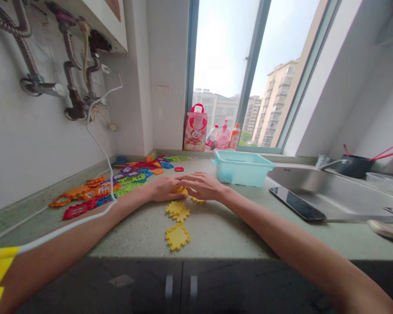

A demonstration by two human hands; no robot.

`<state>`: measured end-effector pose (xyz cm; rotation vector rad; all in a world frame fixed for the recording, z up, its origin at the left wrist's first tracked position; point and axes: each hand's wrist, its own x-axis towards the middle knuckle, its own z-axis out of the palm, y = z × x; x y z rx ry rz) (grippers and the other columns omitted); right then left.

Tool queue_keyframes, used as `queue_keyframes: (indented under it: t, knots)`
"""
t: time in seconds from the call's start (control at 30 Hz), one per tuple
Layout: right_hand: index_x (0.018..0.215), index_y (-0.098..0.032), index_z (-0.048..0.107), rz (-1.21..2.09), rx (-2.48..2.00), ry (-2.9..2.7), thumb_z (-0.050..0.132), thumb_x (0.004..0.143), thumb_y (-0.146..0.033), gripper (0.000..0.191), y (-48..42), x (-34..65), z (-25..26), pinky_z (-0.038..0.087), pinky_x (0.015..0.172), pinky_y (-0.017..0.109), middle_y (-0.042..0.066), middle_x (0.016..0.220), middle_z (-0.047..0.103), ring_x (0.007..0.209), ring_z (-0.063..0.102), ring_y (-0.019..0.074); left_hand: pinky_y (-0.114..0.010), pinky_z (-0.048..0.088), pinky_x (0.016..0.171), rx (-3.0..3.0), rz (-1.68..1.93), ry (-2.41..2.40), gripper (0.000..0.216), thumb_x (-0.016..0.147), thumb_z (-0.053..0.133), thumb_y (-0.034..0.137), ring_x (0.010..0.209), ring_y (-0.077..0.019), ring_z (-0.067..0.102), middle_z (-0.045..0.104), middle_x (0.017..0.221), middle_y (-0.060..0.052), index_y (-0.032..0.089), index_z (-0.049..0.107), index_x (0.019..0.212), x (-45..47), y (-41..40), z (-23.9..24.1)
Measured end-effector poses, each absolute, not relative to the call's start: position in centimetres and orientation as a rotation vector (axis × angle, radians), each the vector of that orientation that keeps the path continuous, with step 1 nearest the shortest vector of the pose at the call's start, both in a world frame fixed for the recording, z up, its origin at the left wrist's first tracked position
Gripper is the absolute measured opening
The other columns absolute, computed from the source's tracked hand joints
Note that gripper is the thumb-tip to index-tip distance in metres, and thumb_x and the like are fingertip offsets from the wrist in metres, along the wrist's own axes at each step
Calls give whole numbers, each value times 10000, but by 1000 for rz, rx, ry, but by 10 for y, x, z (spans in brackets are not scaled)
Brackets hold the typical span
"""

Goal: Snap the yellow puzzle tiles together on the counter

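Note:
My left hand (163, 188) and my right hand (201, 185) meet on the green countertop (216, 231), fingers curled together around a yellow interlocking plastic piece (181, 190). Just in front of them lie more yellow pieces: a pair overlapping (177, 211) and a single one (177, 237) nearer the counter's edge. Another yellow piece (198, 200) peeks out under my right hand. A spread of orange, red, purple, green and blue pieces (118, 181) covers the counter to the left.
A pale blue plastic tub (240, 168) stands behind my right hand. A phone (296, 203) lies beside the steel sink (330, 189). Bottles and a pink bag (195, 128) sit on the windowsill. A white cable (98, 144) hangs from wall pipes.

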<state>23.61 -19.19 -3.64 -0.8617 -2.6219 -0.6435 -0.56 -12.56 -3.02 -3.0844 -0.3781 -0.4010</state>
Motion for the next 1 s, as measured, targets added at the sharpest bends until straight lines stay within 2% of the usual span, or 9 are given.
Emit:
queue_keyframes:
  t: [0.17, 0.23, 0.33, 0.4, 0.53, 0.63, 0.7, 0.8, 1.0]
  knots:
    - [1523, -285, 579, -730, -911, -2670, 569, 1013, -171, 523, -194, 238, -31, 553, 986, 398, 69, 1587, 623, 1146, 739, 232, -378, 490, 1131, -3107, -410, -362, 433, 1049, 595, 545, 1348, -280, 653, 650, 1522, -45, 367, 647, 1440, -5, -125, -30]
    - [1518, -275, 588, -769, -941, -2688, 591, 995, -162, 535, -195, 240, -29, 550, 966, 407, 80, 1530, 670, 1127, 735, 244, -376, 515, 1071, -3089, -398, -423, 447, 1039, 600, 564, 1261, -285, 689, 703, 1401, -69, 335, 658, 1418, -5, -124, -30]
    - [1423, -257, 658, -767, -984, -2654, 597, 989, -150, 451, -198, 243, -25, 534, 966, 409, 92, 1430, 730, 1145, 722, 257, -367, 542, 959, -3060, -371, -496, 468, 1030, 586, 611, 1092, -280, 724, 735, 1204, -87, 271, 691, 1334, -5, -124, -31]
    - [1335, -235, 701, -708, -1023, -2594, 583, 1017, -175, 345, -202, 246, -20, 519, 969, 397, 103, 1375, 753, 1130, 725, 251, -363, 538, 955, -3059, -369, -500, 472, 1034, 574, 632, 1097, -278, 720, 731, 1209, -89, 260, 703, 1296, -6, -122, -31]
    - [1177, -231, 752, -368, -1262, -2549, 634, 1051, -416, 253, -216, 253, -9, 502, 800, 328, 63, 1038, 825, 874, 749, 211, -372, 510, 1064, -3057, -419, -503, 553, 1019, 609, 664, 1256, -287, 678, 687, 1388, -103, 268, 659, 1402, -11, -117, -33]
    - [1080, -254, 775, -37, -1526, -2549, 716, 932, -694, 468, -226, 257, -1, 465, 670, 302, 34, 901, 819, 763, 737, 210, -407, 429, 1193, -3020, -476, -490, 751, 927, 717, 713, 1422, -321, 577, 594, 1554, -137, 256, 587, 1509, -19, -111, -31]
    - [1126, -255, 777, 76, -1638, -2552, 772, 837, -762, 583, -228, 258, 2, 470, 664, 303, 44, 913, 823, 795, 749, 230, -429, 419, 1196, -2978, -468, -569, 914, 842, 769, 767, 1424, -350, 569, 588, 1559, -168, 226, 555, 1548, -25, -108, -28]
    - [1254, -243, 752, 154, -1683, -2574, 827, 795, -698, 651, -226, 259, 1, 491, 709, 310, 54, 1015, 835, 867, 761, 245, -403, 485, 1074, -2954, -400, -713, 972, 778, 776, 819, 1270, -346, 657, 683, 1414, -174, 187, 604, 1497, -35, -103, -22]
    - [1274, -219, 745, 109, -1573, -2512, 833, 815, -452, 523, -215, 262, -13, 514, 767, 296, 59, 1068, 816, 883, 748, 216, -304, 483, 750, -3089, -300, -872, 706, 778, 765, 779, 875, -233, 684, 750, 1025, -63, 205, 768, 1187, -42, -100, -15]
